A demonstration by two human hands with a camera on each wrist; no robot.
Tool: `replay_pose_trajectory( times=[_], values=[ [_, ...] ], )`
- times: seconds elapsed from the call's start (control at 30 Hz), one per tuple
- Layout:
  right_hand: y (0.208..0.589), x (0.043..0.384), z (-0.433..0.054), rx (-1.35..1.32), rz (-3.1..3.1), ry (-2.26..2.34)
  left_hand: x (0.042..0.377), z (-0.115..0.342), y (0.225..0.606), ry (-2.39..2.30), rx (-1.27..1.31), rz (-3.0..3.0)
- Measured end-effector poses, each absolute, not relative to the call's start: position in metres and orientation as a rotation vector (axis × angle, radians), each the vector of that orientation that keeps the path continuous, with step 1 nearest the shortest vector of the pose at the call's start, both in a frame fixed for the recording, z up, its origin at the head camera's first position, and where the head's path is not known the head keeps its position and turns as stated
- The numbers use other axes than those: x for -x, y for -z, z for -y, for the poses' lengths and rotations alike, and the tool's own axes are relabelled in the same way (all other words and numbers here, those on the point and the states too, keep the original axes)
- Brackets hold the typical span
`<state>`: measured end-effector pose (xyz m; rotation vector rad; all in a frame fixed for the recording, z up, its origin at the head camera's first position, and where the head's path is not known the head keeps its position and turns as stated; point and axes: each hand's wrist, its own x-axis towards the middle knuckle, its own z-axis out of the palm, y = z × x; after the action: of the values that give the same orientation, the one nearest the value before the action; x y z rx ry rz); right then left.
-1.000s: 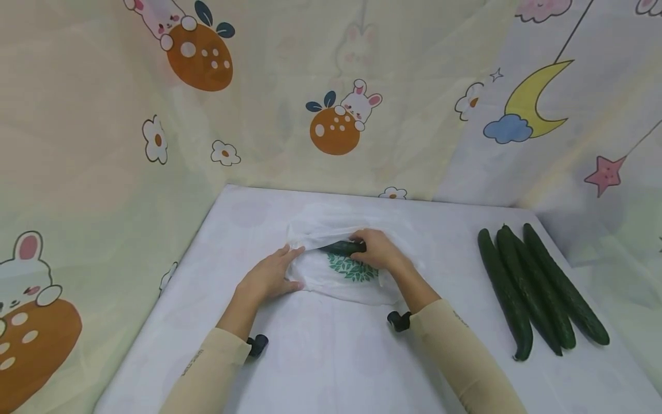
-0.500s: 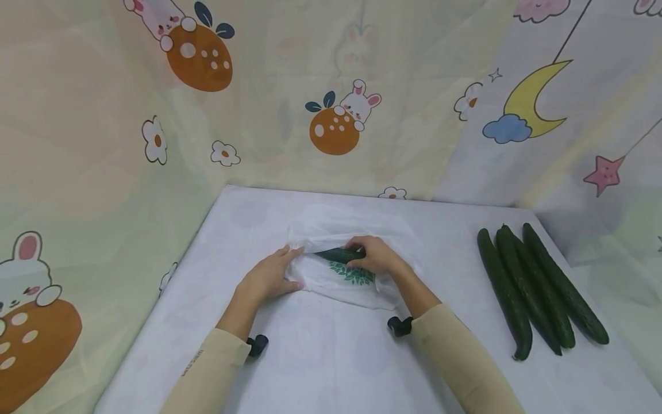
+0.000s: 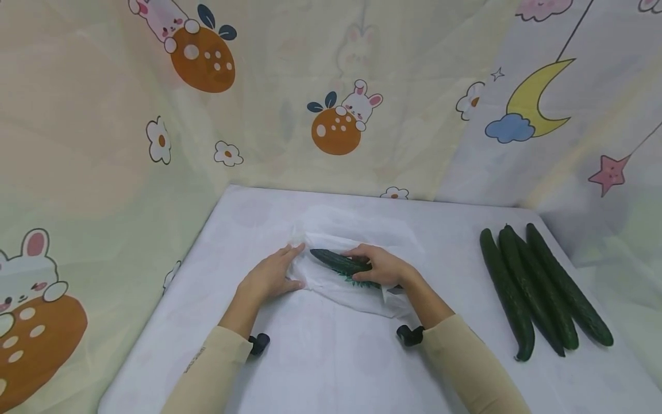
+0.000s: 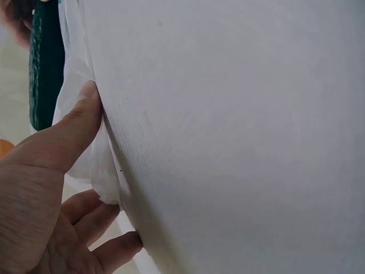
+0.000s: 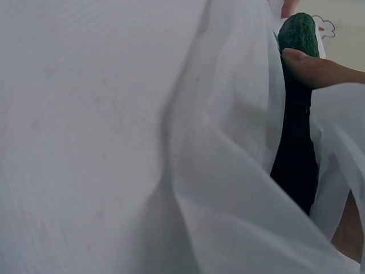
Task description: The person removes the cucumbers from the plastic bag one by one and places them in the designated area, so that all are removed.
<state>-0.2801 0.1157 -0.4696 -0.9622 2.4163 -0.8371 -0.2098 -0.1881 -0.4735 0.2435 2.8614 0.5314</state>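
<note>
My right hand (image 3: 380, 266) grips a dark green cucumber (image 3: 331, 260) around its middle. The cucumber lies slantwise over a thin white plastic bag (image 3: 331, 294) with a green leaf print, its left tip showing. In the right wrist view, the thumb presses along the cucumber (image 5: 297, 131), with white plastic on both sides of it. My left hand (image 3: 270, 275) rests at the bag's left end, thumb and fingers spread apart. In the left wrist view its thumb (image 4: 82, 117) touches the bag's edge, the other fingers lying beyond the crumpled plastic.
Several long cucumbers (image 3: 543, 287) lie side by side at the table's right. A white cloth covers the table (image 3: 320, 362). Behind it hangs a printed curtain (image 3: 269, 103) with rabbits and flowers.
My right hand has shifted right and nearer with the cucumber, whose left tip has come out from under the plastic. The bag's front right edge has moved nearer. My left hand stays put.
</note>
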Motion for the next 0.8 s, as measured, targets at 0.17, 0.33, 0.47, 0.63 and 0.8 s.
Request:
replay_pose_trajectory(
  times=[0.17, 0.33, 0.47, 0.63, 0.8],
  values=[
    [0.469, 0.28, -0.121, 1.069, -2.363, 0.918, 0.21, 0.187, 0.474, -0.526, -0.235, -2.86],
    [0.46, 0.278, -0.121, 1.181, -2.279, 1.032, 0.211, 0.187, 0.473, -0.522, -0.243, -2.865],
    [0.45, 0.273, -0.116, 1.213, -2.246, 1.101, 0.211, 0.187, 0.473, -0.508, -0.238, -2.871],
    [0.44, 0.267, -0.104, 1.265, -2.242, 1.129, 0.211, 0.186, 0.474, -0.553, -0.221, -2.872],
    [0.43, 0.261, -0.094, 1.292, -2.191, 1.189, 0.21, 0.184, 0.474, -0.582, -0.175, -2.866]
  ],
)
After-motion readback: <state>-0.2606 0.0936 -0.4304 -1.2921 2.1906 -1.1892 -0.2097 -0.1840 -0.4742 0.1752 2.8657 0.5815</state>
